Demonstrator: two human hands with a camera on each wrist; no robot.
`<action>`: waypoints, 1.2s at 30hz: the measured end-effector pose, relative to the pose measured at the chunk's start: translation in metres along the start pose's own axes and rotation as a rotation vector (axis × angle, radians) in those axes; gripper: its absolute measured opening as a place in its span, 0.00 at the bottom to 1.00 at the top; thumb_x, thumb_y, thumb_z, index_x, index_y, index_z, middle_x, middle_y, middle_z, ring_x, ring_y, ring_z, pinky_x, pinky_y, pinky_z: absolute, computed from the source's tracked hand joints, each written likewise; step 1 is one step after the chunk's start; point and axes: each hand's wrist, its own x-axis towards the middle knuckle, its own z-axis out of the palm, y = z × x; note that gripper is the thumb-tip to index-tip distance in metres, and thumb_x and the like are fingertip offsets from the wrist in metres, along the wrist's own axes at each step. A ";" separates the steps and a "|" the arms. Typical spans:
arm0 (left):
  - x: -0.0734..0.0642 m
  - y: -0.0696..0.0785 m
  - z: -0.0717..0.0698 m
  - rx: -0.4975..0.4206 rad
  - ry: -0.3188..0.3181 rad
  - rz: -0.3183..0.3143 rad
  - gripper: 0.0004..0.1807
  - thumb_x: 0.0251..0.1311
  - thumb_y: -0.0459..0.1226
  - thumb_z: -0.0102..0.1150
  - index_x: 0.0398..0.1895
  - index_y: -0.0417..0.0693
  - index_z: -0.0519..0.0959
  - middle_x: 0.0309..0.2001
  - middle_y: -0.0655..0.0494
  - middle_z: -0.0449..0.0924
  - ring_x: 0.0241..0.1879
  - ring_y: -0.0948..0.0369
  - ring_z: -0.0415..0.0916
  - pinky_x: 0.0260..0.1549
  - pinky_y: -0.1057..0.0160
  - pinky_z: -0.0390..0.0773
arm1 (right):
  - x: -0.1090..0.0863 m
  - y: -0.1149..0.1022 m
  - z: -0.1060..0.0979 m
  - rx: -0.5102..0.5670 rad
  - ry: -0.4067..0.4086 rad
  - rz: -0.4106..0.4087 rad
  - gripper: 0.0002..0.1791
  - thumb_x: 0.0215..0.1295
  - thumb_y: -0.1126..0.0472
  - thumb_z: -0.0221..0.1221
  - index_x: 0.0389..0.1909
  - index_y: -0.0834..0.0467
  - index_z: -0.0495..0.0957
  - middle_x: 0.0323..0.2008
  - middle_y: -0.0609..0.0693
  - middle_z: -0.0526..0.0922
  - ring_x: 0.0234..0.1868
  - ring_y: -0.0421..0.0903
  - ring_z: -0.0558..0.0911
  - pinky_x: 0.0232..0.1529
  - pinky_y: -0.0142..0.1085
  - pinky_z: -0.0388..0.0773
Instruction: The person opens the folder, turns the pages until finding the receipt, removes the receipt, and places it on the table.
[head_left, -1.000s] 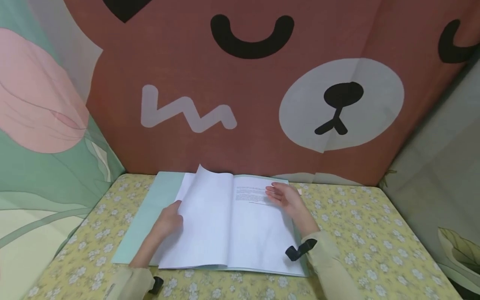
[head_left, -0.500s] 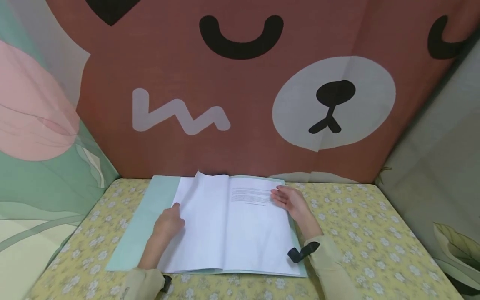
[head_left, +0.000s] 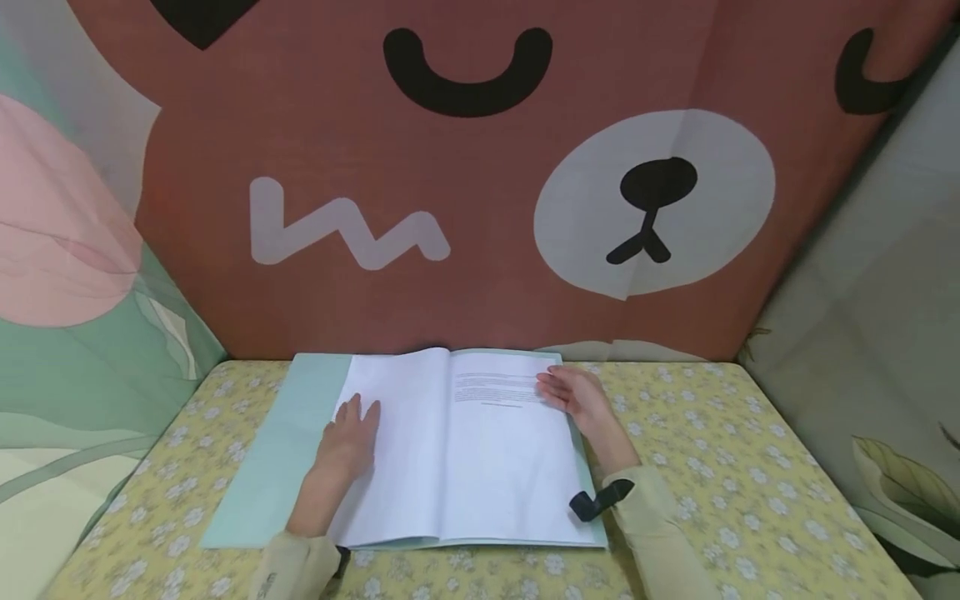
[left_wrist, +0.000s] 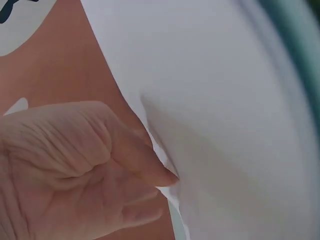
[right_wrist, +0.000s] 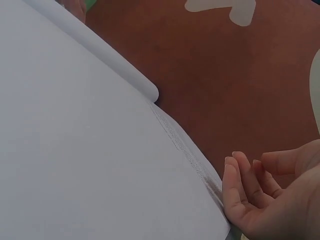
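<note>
A booklet with a pale mint-green cover lies spread on the table. Its left page looks blank, and its right page bears a short block of printed text near the top. On the outer part of the left page rests my left hand, fingers extended and slightly spread. The left wrist view shows that hand's thumb against the paper. My right hand is at the upper outer edge of the right page, fingers loosely bent with nothing between them. In the right wrist view, its fingertips stand beside the paper's edge.
A table covered in yellow floral cloth carries the booklet. Directly behind it hangs a brown fabric backdrop with a bear print. Further printed curtains close off the left and right sides.
The lifted left page has come down flat to the left. My left hand has let go of its edge and spread onto it. The right hand stays near the right page's edge.
</note>
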 end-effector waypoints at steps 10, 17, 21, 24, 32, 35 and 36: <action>-0.001 0.000 0.005 -0.138 -0.142 -0.032 0.34 0.71 0.29 0.48 0.77 0.26 0.55 0.78 0.23 0.43 0.77 0.29 0.40 0.73 0.34 0.52 | 0.007 0.006 0.002 -0.206 0.114 -0.080 0.20 0.75 0.66 0.59 0.61 0.72 0.75 0.46 0.58 0.88 0.41 0.42 0.86 0.41 0.32 0.85; 0.003 0.004 -0.001 -0.144 -0.160 -0.027 0.34 0.71 0.30 0.47 0.77 0.25 0.55 0.78 0.22 0.42 0.77 0.29 0.39 0.73 0.33 0.51 | 0.005 0.002 -0.004 -0.613 0.169 -0.288 0.17 0.74 0.67 0.59 0.59 0.71 0.77 0.55 0.68 0.82 0.56 0.61 0.81 0.55 0.47 0.80; 0.002 0.003 -0.005 -0.134 -0.182 -0.017 0.32 0.73 0.31 0.44 0.76 0.23 0.55 0.77 0.21 0.42 0.77 0.28 0.40 0.73 0.34 0.51 | 0.006 0.003 -0.009 -0.792 0.125 -0.338 0.20 0.72 0.69 0.61 0.62 0.72 0.75 0.56 0.69 0.81 0.59 0.65 0.80 0.59 0.54 0.78; 0.002 0.002 -0.009 -0.124 -0.190 0.000 0.31 0.75 0.31 0.43 0.76 0.23 0.56 0.77 0.20 0.44 0.76 0.28 0.42 0.72 0.34 0.53 | 0.007 0.004 -0.012 -0.919 0.066 -0.367 0.24 0.70 0.70 0.63 0.64 0.72 0.73 0.58 0.69 0.81 0.61 0.66 0.79 0.61 0.55 0.77; 0.005 0.001 -0.014 -0.116 -0.222 -0.002 0.30 0.77 0.33 0.43 0.76 0.23 0.56 0.77 0.21 0.44 0.77 0.28 0.43 0.72 0.34 0.54 | 0.009 0.007 -0.016 -1.100 -0.037 -0.380 0.33 0.70 0.68 0.64 0.72 0.72 0.66 0.65 0.69 0.76 0.68 0.65 0.73 0.68 0.57 0.69; 0.007 0.001 -0.014 -0.127 -0.234 -0.004 0.31 0.77 0.34 0.42 0.76 0.24 0.56 0.77 0.21 0.44 0.77 0.29 0.42 0.72 0.33 0.54 | 0.009 0.009 -0.016 -1.119 -0.057 -0.364 0.35 0.71 0.66 0.64 0.74 0.71 0.63 0.67 0.68 0.75 0.71 0.65 0.71 0.71 0.58 0.66; 0.007 0.001 -0.013 -0.132 -0.236 -0.004 0.31 0.78 0.34 0.42 0.76 0.24 0.55 0.77 0.20 0.43 0.77 0.29 0.42 0.72 0.33 0.53 | 0.010 0.010 -0.017 -1.127 -0.065 -0.361 0.36 0.71 0.65 0.64 0.75 0.71 0.62 0.68 0.68 0.74 0.71 0.65 0.70 0.71 0.58 0.65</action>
